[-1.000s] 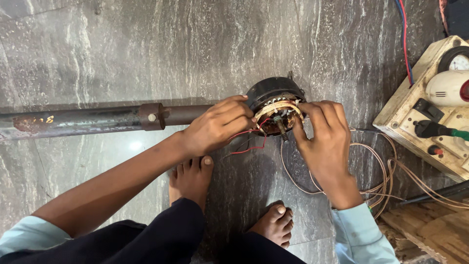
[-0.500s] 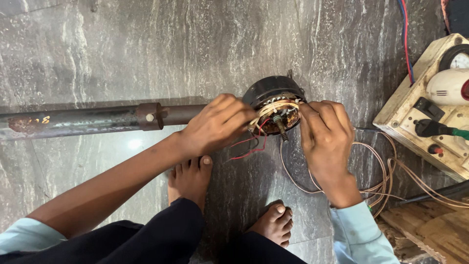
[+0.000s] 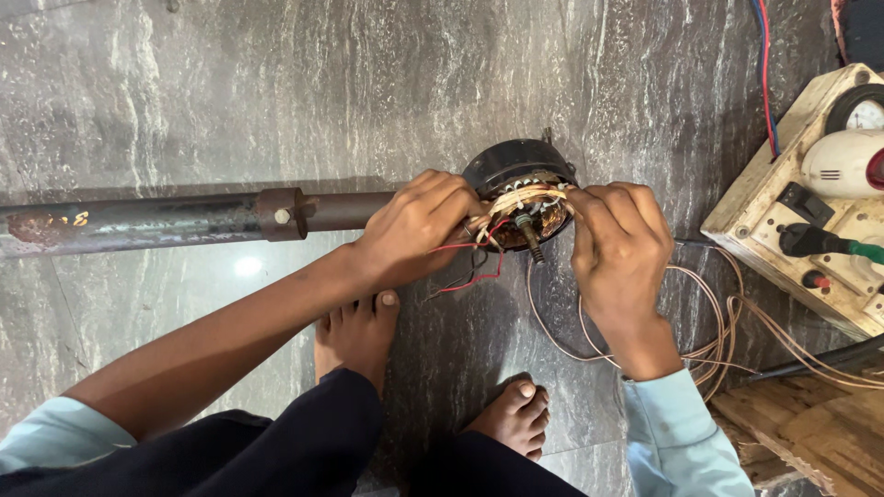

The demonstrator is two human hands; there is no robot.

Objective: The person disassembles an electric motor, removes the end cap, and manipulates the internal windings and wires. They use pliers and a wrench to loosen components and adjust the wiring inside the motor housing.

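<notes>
A round black motor body (image 3: 511, 164) with copper windings (image 3: 529, 210) and a threaded shaft sits at the end of a long rusty metal pipe (image 3: 166, 221) lying across the grey stone floor. My left hand (image 3: 414, 225) grips the motor's left side where red and black wires (image 3: 465, 267) hang out. My right hand (image 3: 617, 244) pinches the windings on the right side. Loops of bare copper wire (image 3: 709, 322) trail from the motor past my right wrist.
A worn cream wooden test board (image 3: 810, 276) with a meter, a switch, a white bulb and plugs stands at the right. Red and blue cables (image 3: 764, 64) run up from it. A wooden plank (image 3: 810, 433) lies at the bottom right. My bare feet (image 3: 354, 331) rest below the motor.
Both hands have shifted slightly on the motor, with the fingers working along the windings. The motor and pipe stay in place.
</notes>
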